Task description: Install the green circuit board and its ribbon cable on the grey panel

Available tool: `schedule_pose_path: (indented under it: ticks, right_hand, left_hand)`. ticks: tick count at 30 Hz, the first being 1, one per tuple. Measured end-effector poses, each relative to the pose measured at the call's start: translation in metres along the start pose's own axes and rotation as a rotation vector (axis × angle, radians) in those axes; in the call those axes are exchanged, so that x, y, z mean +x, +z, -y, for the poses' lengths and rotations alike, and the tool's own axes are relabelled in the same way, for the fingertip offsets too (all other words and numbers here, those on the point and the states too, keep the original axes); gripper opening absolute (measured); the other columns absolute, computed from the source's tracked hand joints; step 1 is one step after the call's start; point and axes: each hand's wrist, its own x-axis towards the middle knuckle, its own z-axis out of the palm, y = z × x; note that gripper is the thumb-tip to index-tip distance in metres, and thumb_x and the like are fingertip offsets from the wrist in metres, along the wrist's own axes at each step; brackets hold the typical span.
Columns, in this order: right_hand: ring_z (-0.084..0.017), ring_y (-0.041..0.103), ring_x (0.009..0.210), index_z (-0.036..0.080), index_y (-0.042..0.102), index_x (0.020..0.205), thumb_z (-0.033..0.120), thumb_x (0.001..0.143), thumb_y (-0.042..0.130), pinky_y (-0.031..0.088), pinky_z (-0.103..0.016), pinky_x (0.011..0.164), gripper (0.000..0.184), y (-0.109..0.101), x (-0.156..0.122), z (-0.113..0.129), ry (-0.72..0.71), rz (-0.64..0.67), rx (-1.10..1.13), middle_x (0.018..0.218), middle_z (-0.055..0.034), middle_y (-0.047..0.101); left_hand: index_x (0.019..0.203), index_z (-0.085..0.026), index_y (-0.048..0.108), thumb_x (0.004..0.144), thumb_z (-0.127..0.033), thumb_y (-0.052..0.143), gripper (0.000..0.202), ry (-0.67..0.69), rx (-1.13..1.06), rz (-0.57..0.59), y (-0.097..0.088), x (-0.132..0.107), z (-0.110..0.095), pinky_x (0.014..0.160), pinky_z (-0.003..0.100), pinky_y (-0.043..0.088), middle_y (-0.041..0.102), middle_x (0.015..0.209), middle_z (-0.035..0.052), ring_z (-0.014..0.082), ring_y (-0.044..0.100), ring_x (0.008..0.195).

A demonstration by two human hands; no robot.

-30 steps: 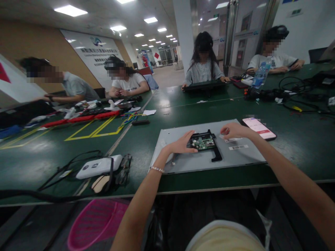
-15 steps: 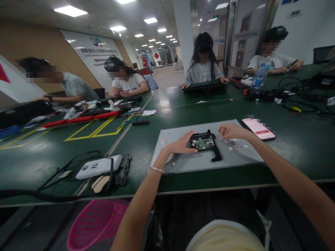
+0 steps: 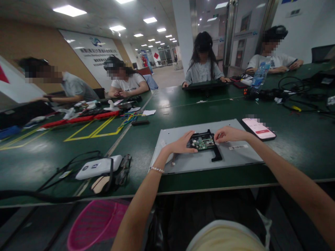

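A grey metal panel [image 3: 235, 158] lies flat on the green table in front of me. On its middle sits a black frame holding a small green circuit board [image 3: 203, 142]. My left hand [image 3: 181, 144] rests against the left side of that frame, thumb along its lower edge and fingers curled over the top. My right hand [image 3: 228, 134] is at the frame's right upper corner, fingers bent and pinched together at the frame's edge. Whether anything small is between those fingers I cannot make out.
A phone [image 3: 258, 128] with a lit screen lies just right of the panel. A white device with black cables [image 3: 99, 166] sits at the left. A pink basket [image 3: 94, 223] is below the table edge. Several people work across the table; a water bottle [image 3: 259, 76] and cables are far right.
My right hand has moved left from beside the barcode label to the right corner of the black frame. My left hand has stayed in place.
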Motion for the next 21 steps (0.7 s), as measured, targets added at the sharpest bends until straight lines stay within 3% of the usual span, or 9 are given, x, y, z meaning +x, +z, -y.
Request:
schedule_pose_path:
  ticks: [10, 21]
  right_hand:
    - [-0.018, 0.065, 0.083, 0.02, 0.068, 0.088, 0.029, 0.077, 0.062, 0.049, -0.031, 0.077, 0.015, 0.008, 0.003, 0.0, -0.067, -0.123, -0.052, 0.091, -0.0037, 0.071]
    - [-0.018, 0.063, 0.083, 0.021, 0.069, 0.087, 0.028, 0.076, 0.062, 0.05, -0.031, 0.078, 0.015, 0.012, 0.008, -0.006, -0.1, -0.164, -0.079, 0.096, -0.0041, 0.068]
  left_hand:
    - [0.15, -0.012, 0.007, 0.075, -0.065, 0.059, 0.106, 0.008, 0.011, 0.004, 0.0, -0.001, 0.002, 0.118, 0.04, 0.015, 0.007, 0.157, 0.0157, 0.0277, 0.009, 0.145]
    - [0.149, -0.011, 0.008, 0.075, -0.063, 0.06, 0.104, -0.002, 0.029, 0.013, 0.0, 0.0, -0.001, 0.118, 0.041, 0.015, 0.008, 0.156, 0.0172, 0.0272, 0.01, 0.144]
